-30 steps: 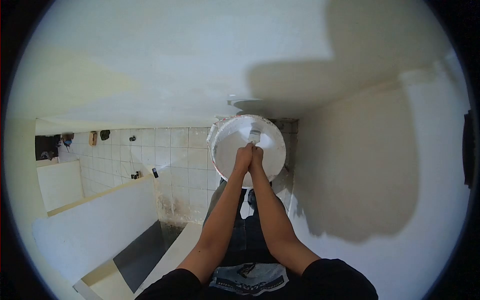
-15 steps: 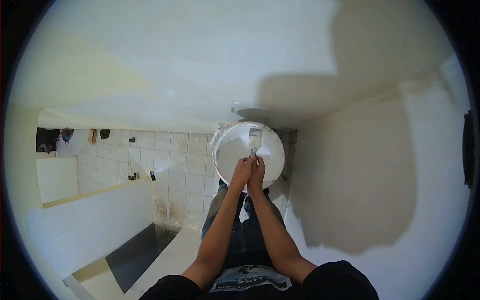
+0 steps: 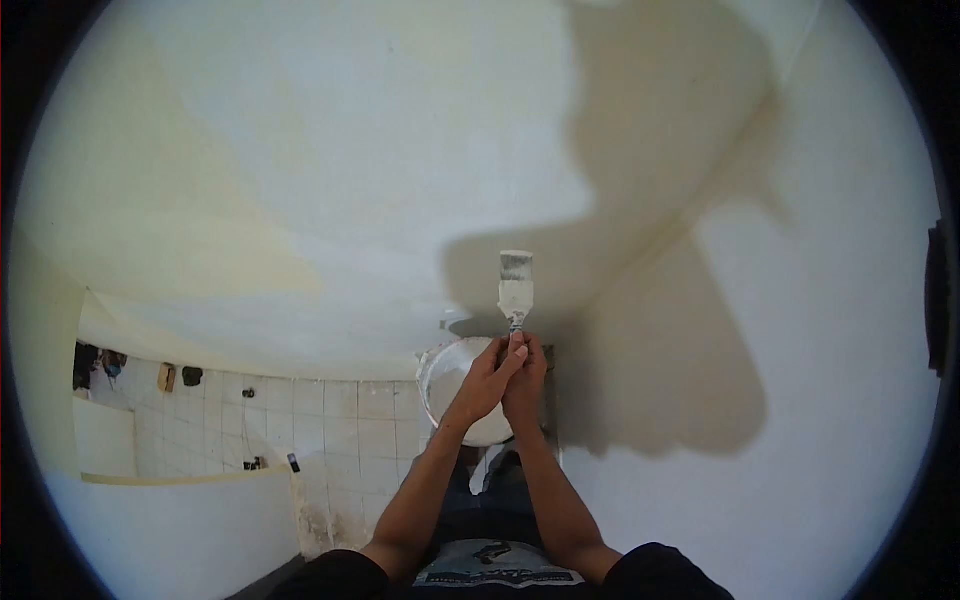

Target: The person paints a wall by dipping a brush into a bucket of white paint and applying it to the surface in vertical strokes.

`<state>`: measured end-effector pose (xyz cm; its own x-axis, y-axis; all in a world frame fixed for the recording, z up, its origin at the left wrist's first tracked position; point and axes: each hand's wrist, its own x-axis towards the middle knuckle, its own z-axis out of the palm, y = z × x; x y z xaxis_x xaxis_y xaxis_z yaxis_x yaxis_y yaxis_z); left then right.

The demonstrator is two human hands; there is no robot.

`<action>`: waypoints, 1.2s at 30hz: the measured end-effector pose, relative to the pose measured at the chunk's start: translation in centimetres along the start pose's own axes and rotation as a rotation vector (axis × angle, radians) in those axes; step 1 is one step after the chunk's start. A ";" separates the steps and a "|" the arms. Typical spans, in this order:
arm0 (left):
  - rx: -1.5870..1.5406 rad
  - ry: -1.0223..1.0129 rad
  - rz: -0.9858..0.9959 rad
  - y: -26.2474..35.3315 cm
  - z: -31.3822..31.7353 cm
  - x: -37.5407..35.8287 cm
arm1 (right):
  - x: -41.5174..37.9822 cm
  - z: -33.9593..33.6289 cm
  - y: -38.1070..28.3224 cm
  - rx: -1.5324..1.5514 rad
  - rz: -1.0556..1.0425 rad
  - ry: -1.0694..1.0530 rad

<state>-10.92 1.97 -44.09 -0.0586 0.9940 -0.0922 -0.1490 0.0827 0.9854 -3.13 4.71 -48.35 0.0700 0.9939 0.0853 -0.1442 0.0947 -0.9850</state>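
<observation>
A flat paintbrush [image 3: 516,285] with white-coated bristles and ferrule points up and away from me, in front of the wall [image 3: 380,170]. Both hands are wrapped around its handle, which they mostly hide. My left hand [image 3: 486,382] is closed on the left side of the handle, its thumb reaching across. My right hand [image 3: 527,385] is closed on the right side, pressed against the left. Below them stands a round white bucket [image 3: 428,388] with a paint-smeared rim and whitish contents, partly covered by my hands and forearms.
Close on my right is a side wall [image 3: 840,330]; large shadows fall across both walls. At lower left stands a low white partition [image 3: 200,520]. On the tiled floor [image 3: 340,415] lie a small dark device [image 3: 293,463], a brown box [image 3: 166,377] and a dark lump [image 3: 192,376].
Both hands have lifted the paintbrush up from over the bucket to in front of the wall. My view has tilted upward, so the bucket and floor sit lower.
</observation>
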 end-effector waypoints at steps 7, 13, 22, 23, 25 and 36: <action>0.041 -0.049 0.257 6.2 2.3 1.9 | 2.9 0.3 -7.9 0.015 -0.128 0.035; -0.054 0.082 0.220 5.3 4.4 5.0 | 6.8 -0.7 -6.6 -0.028 -0.118 -0.041; 0.073 0.236 -0.159 -5.1 5.0 6.1 | 6.7 -4.7 7.6 -0.032 0.147 -0.080; 0.050 0.231 -0.172 -5.6 5.1 6.0 | 6.6 -5.0 8.7 -0.035 0.164 -0.060; -0.002 0.227 -0.195 -6.2 5.3 5.9 | 6.3 -5.1 9.5 -0.045 0.197 -0.025; -0.055 0.199 0.236 7.2 8.0 5.6 | 9.5 -2.8 -8.4 0.198 -0.109 -0.201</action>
<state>-4.41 8.67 -36.31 -0.2893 0.9513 0.1061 -0.1612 -0.1577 0.9742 1.50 13.23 -39.66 -0.0979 0.9667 0.2363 -0.3374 0.1911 -0.9218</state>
